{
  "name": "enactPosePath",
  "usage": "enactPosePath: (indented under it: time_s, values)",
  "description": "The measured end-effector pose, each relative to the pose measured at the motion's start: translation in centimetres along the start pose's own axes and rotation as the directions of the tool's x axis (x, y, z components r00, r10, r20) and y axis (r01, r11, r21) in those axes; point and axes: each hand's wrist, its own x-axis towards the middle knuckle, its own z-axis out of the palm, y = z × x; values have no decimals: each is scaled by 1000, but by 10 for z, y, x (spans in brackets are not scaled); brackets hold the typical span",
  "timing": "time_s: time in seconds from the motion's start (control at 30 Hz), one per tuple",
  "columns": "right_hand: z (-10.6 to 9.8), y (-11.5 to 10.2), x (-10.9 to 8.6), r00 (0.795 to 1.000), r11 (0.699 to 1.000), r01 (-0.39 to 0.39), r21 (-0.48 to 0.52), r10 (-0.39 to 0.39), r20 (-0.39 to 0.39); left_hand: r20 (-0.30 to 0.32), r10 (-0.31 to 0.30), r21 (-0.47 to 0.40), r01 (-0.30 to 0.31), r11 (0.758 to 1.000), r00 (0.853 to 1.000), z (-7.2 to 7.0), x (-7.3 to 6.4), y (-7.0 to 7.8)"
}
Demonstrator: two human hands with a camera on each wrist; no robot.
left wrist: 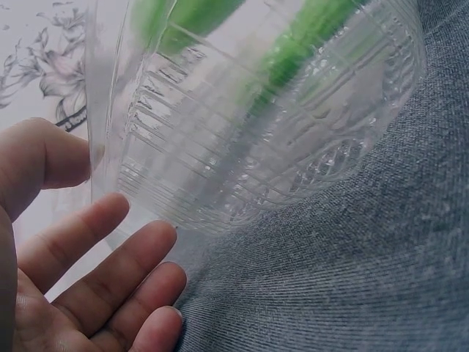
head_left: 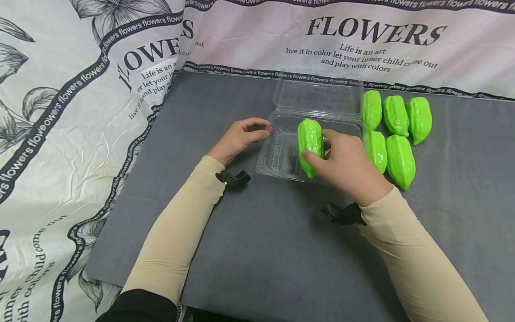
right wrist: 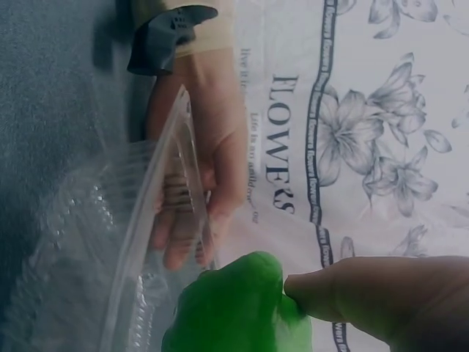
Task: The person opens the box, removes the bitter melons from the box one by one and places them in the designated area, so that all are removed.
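A clear plastic clamshell container (head_left: 267, 169) lies on the table with its lid (head_left: 318, 96) folded back. My right hand (head_left: 352, 163) holds a glossy, ridged green star fruit (head_left: 310, 145) over the container's base, thumb on its near side and fingers at its right. In the right wrist view the thumb (right wrist: 344, 293) presses against the star fruit (right wrist: 227, 304). My left hand (head_left: 241, 136) is at the container's left rim, fingertips right at the edge. In the left wrist view its fingers (left wrist: 117, 279) are loosely spread beside the clear wall (left wrist: 212, 139).
Several more green star fruits (head_left: 396, 115) lie in two rows right of the container, the nearest ones (head_left: 401, 162) close to my right hand. A grey cloth (head_left: 249, 250) covers the table. Flower-printed sheeting (head_left: 249, 36) stands along the back and left.
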Motion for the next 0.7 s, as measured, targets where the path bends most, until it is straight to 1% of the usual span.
enactPosePath:
  time_s: [0.2,0.4,0.53,0.7]
  values:
    - [-10,5,-11,1000,1000,-2,-8,2,-21,10,4,-9,-4,1000,1000,0,1,-2]
    - [-14,11,-20,1000,1000,5,-18,-5,-23,3,-9,-2,9,1000,1000,-2,0,-6]
    - [-18,18,-25,999,1000,-6,-13,6,-37,2,0,4,0,1000,1000,-1,0,-6]
    - [-27,24,-32,999,999,-28,-16,27,-29,-3,10,6,-10,1000,1000,2,1,-3]
